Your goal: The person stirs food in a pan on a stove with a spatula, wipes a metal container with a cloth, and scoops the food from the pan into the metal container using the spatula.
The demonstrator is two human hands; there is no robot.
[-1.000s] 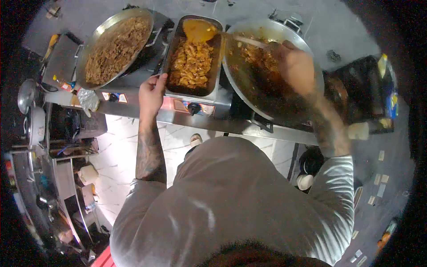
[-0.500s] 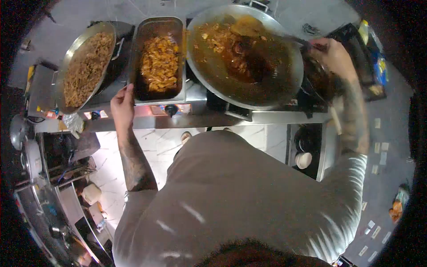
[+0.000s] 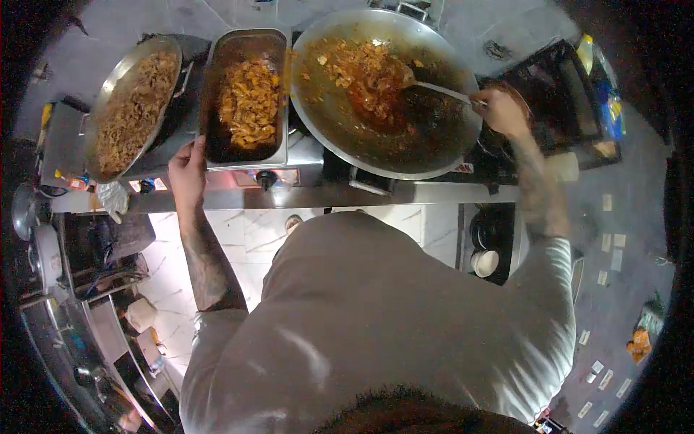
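My left hand (image 3: 188, 168) grips the near left corner of a rectangular metal tray (image 3: 283, 137), its thumb on the rim. Saucy orange-brown pieces of food (image 3: 249, 101) lie in the tray. My right hand (image 3: 504, 110) is closed round the handle of a ladle (image 3: 442, 90), over the right rim of a large round wok (image 3: 426, 172). The ladle's bowl rests in the reddish sauce and food (image 3: 372, 79) towards the wok's far side.
A second round pan (image 3: 114, 79) of browned shredded food stands at the left. Stove knobs (image 3: 266, 179) line the front edge. A dark tray (image 3: 557, 94) and a yellow-blue packet (image 3: 613, 112) are at the right; bowls (image 3: 485, 262) sit below the counter.
The ladle has gone from over the tray to the wok, and its bowl now lies in the sauce. My left hand has stayed at the tray corner. The view has shifted to the right.
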